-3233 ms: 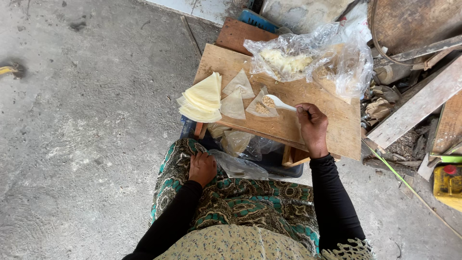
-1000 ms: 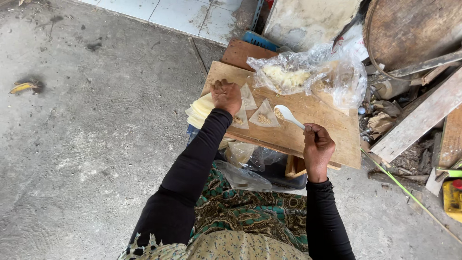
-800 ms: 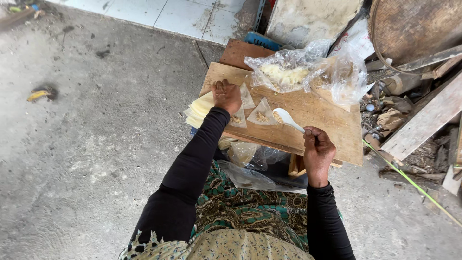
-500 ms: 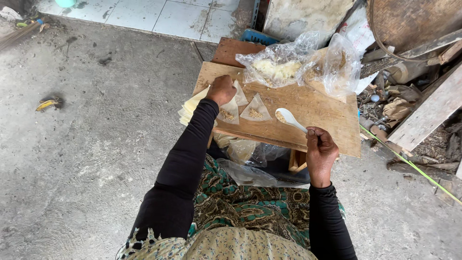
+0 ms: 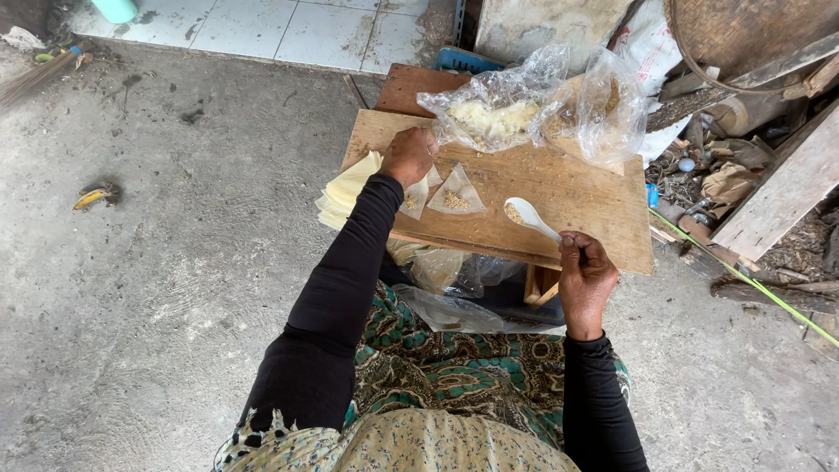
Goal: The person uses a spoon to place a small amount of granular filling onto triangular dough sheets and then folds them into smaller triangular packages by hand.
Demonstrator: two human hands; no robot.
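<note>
The right hand point(image 5: 584, 278) pinches a white plastic spoon point(image 5: 530, 216) of filling over the wooden board's point(image 5: 568, 188) front edge; tilting could spill it. The left hand point(image 5: 407, 156) presses a pale triangular wrapper point(image 5: 414, 197) near the left edge.

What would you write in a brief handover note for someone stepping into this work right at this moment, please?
Left hand: resting on the triangular wrappers at the left of the wooden board, next to the stack of pale wrappers that overhangs its left edge.
Right hand: holding the white spoon by its handle, bowl over the board with a little filling in it.
Done: two triangular wrappers lie on the board, each with a small heap of filling, neither folded shut.
Left: the stack of wrappers is unfilled; the clear plastic bags of filling sit open at the far edge.
</note>
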